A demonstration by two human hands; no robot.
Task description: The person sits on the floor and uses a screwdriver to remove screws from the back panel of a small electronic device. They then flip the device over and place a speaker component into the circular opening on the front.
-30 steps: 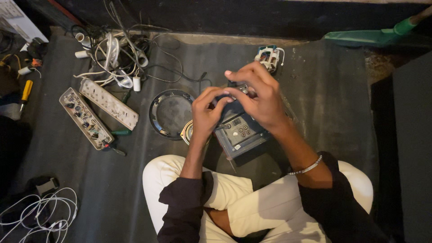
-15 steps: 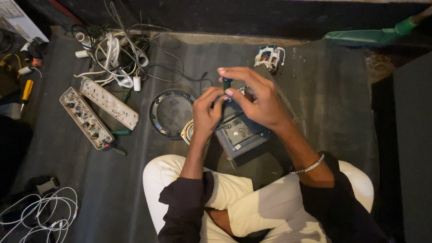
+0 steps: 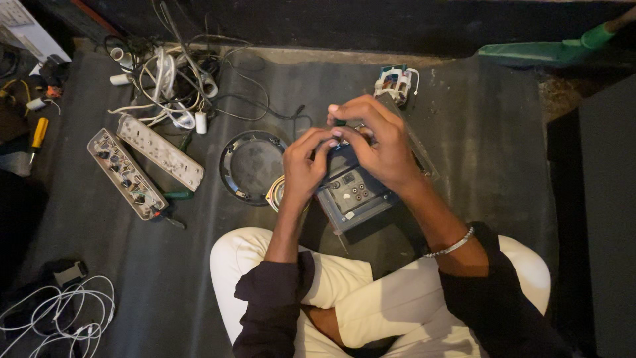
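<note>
Your left hand (image 3: 306, 162) and right hand (image 3: 377, 142) meet over the far end of a blue-grey electronic box (image 3: 356, 193) that sits on the dark mat (image 3: 132, 265) just in front of your crossed legs. The box lies tilted, its panel with small round sockets facing up toward you. Both hands are curled in a narrow pinch — the fingertips of each come together at the top edge of the box, the right hand arched above and the left pressing in from the side. What exactly is pinched between them is too small and too hidden to tell; a small dark green bit shows at the right fingertips. A thin bracelet (image 3: 452, 246) circles your right wrist.

Just left of the box lies a round black ring-shaped frame (image 3: 252, 166), flat on the mat, and the rim of a small speaker cone (image 3: 274, 193) peeks out from behind your left wrist. Beyond your right hand, near the far edge of the mat, sits a small transformer (image 3: 394, 83) with pale windings and wires.

Further left, two opened power strips (image 3: 142, 162) lie side by side — one showing its insides — with a green-handled screwdriver (image 3: 173, 195) beside them. Behind them is a tangle of white and black cables (image 3: 175, 86). A yellow-handled tool (image 3: 38, 136) rests at the left edge, and a loose white cord (image 3: 56, 315) coils at the lower left.
</note>
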